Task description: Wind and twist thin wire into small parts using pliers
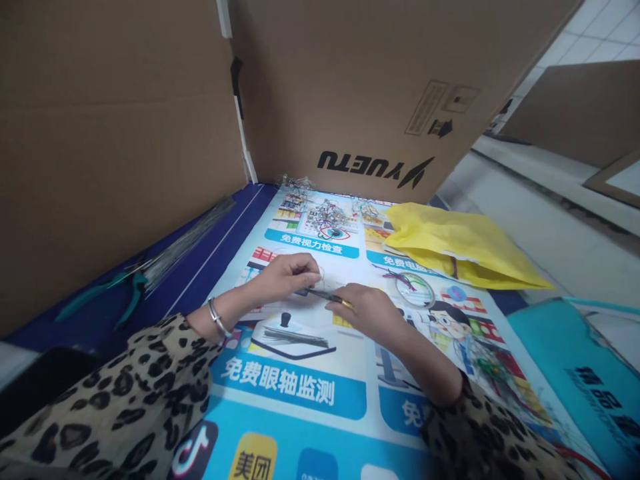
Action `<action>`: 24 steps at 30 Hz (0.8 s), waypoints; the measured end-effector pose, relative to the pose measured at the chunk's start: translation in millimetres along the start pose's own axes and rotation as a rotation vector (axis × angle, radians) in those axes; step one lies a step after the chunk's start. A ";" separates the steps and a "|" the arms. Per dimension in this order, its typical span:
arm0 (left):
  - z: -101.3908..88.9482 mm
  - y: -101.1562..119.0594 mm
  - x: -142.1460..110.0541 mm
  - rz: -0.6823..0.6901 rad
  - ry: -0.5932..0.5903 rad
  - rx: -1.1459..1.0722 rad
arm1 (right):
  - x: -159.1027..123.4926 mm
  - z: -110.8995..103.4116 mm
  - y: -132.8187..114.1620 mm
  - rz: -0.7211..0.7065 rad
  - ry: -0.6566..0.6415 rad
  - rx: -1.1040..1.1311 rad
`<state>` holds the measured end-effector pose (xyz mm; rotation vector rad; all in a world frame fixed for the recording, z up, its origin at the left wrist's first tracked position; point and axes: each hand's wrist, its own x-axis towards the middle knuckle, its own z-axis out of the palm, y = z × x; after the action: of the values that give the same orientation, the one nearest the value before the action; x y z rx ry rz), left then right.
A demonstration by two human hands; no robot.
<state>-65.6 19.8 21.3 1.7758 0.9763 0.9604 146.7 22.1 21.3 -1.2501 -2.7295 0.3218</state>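
Note:
My left hand [287, 273] is closed in a pinch around a small clear piece and the end of a thin metal wire [323, 294]. My right hand [367, 310] is closed on the other end of that wire, close beside the left. Both hover just above a printed poster [300, 390] that covers the table. A small pile of short wires [295, 337] lies on the poster right under my hands. Both arms wear leopard-print sleeves, and a silver bangle sits on my left wrist.
Tall cardboard walls [350, 87] stand at the back and left. Green-handled pliers [117, 293] and a long bundle of wire [187, 243] lie at the left. A yellow bag [460, 247], a clear ring [415, 290] and beaded pieces [327, 217] lie further back; a teal bag [585, 373] lies right.

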 end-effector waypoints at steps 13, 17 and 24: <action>-7.0 -3.8 3.7 -0.003 -0.051 0.020 | 1.2 7.0 3.7 -0.022 0.061 -0.235; -6.8 -3.2 4.2 0.044 -0.061 0.093 | 0.7 4.4 1.1 -0.001 0.054 -0.231; -5.3 -4.7 3.3 0.047 -0.020 0.079 | -1.4 0.5 -4.2 0.028 0.068 -0.257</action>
<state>-70.0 25.9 19.4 1.8781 0.9761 0.9431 144.5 18.4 21.8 -1.3313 -2.7636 -0.0711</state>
